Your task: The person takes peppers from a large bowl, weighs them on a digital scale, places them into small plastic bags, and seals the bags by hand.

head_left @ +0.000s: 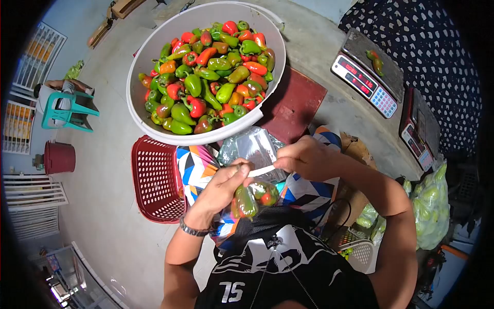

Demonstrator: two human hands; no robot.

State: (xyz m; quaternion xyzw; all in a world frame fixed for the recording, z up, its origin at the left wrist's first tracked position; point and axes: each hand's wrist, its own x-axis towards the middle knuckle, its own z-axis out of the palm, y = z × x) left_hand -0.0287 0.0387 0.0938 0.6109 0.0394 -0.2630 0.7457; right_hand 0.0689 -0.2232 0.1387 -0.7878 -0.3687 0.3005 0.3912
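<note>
My left hand point(226, 184) is closed on the gathered top of a clear plastic bag of peppers point(247, 202), which hangs over my lap. Green and red peppers show through its film. My right hand point(304, 156) pinches the far end of a white strip point(262, 171) stretched taut between both hands. Whether this strip is the bag's twisted neck or a separate tie, I cannot tell. Just beyond my hands, a stack of clear plastic bags point(252, 147) lies on my lap. A large white tub point(135, 103) full of red, green and orange peppers stands in front.
A red perforated basket point(157, 180) sits left of my legs. To the right are a digital scale point(365, 85) with a pepper point(375, 62) on it, a second scale point(418, 139), and a bagged green vegetable point(431, 211). At far left, a person sits on a teal chair point(64, 110).
</note>
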